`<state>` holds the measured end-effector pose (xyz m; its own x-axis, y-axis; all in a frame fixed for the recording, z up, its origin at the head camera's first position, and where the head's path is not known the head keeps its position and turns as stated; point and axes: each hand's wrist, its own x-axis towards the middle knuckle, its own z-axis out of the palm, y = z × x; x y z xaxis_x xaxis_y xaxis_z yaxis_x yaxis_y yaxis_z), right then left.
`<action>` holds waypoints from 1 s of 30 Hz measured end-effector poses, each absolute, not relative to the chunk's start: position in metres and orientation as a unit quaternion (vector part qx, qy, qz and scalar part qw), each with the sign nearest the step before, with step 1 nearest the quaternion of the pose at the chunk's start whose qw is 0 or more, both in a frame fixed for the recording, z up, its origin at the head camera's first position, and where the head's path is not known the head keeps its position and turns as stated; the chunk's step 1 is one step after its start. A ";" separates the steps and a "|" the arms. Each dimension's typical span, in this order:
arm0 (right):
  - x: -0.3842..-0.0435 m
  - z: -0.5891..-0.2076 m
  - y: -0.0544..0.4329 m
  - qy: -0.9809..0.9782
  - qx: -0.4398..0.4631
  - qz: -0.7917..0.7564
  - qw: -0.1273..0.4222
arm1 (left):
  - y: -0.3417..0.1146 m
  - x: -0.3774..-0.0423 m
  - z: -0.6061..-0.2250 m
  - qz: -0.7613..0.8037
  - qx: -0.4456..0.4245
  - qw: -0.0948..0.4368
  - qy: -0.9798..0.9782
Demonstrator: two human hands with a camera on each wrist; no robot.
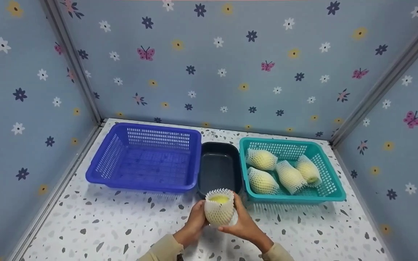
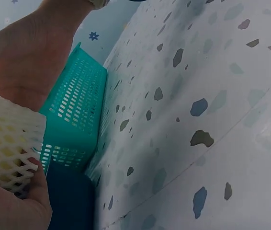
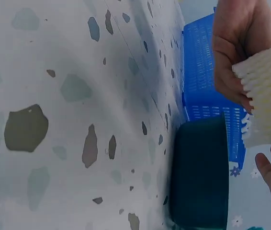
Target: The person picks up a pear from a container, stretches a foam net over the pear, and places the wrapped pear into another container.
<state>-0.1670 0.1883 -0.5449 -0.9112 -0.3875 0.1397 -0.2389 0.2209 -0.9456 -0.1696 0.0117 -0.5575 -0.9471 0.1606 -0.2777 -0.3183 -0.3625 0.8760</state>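
Note:
A pale yellow fruit in a white foam net sleeve [image 1: 219, 212] is held up between both hands, over the near end of the dark tub. The sleeve's open end faces up, and the fruit's yellow top shows inside it. My left hand [image 1: 195, 218] grips the sleeve from the left; in the left wrist view its thumb [image 2: 39, 184] lies against the netting. From the right, my right hand [image 1: 244, 224] holds the sleeve, fingers reaching up along its far side and thumb low in front. Parts of the fingers are hidden behind the fruit.
A blue-purple basket [image 1: 143, 186] with no fruit in it stands on the left. Between it and the teal basket [image 1: 296, 198] sits a dark tub [image 1: 220, 166]. Several net-sleeved fruits [image 1: 261, 159] lie in the teal basket. Flower-patterned panels [image 1: 216, 90] enclose the speckled tabletop [image 1: 122, 217].

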 end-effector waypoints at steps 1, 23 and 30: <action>-0.166 -0.545 0.186 0.781 -0.197 -0.589 0.064 | 0.012 -0.169 -0.556 0.822 -0.073 0.147 0.546; -0.176 -0.484 0.186 0.777 -0.258 -0.572 -0.054 | 0.008 -0.178 -0.537 0.814 0.034 0.146 0.562; -0.203 -0.452 0.222 0.806 -0.211 -0.546 -0.090 | -0.020 -0.198 -0.520 0.745 0.130 0.044 0.653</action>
